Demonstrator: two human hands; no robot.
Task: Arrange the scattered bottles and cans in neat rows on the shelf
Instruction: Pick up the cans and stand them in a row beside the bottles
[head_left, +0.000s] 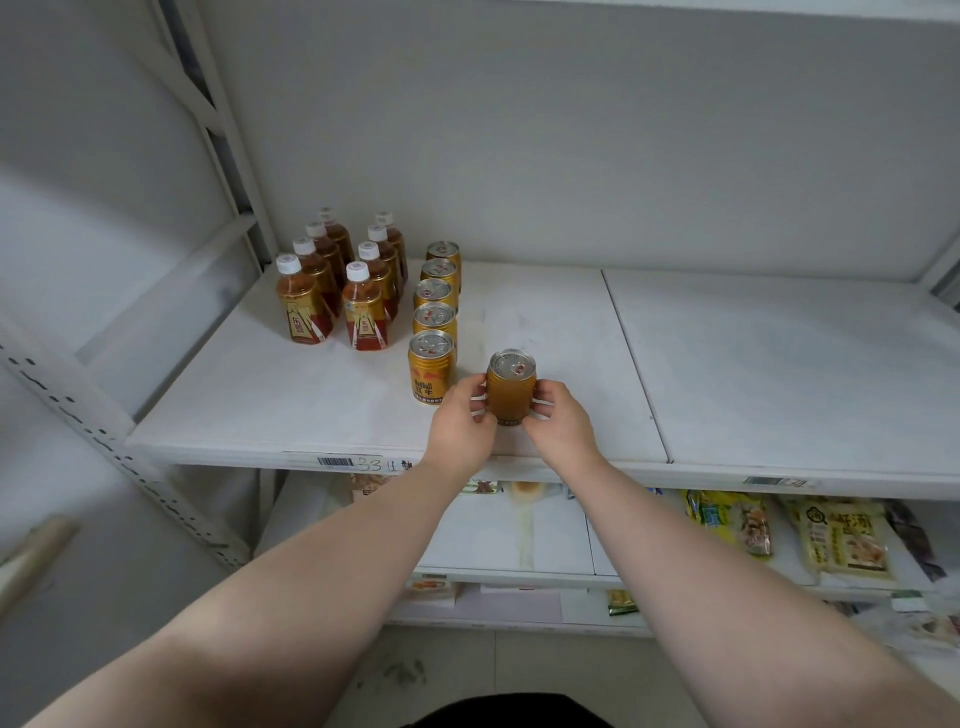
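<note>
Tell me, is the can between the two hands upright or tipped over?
Upright. The can has its silver top facing up, and the left hand and right hand hold its sides.

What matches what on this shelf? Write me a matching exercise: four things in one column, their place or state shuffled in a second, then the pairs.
Things
1. lone can
2. five cans
3. bottles
4. snack packets

Places or states
A. two rows at the left back of the upper shelf
B. on the lower shelf
C. gripped between left hand and right hand
D. one line running front to back, right of the bottles

Pairs: 1-C, 2-D, 3-A, 4-B
</note>
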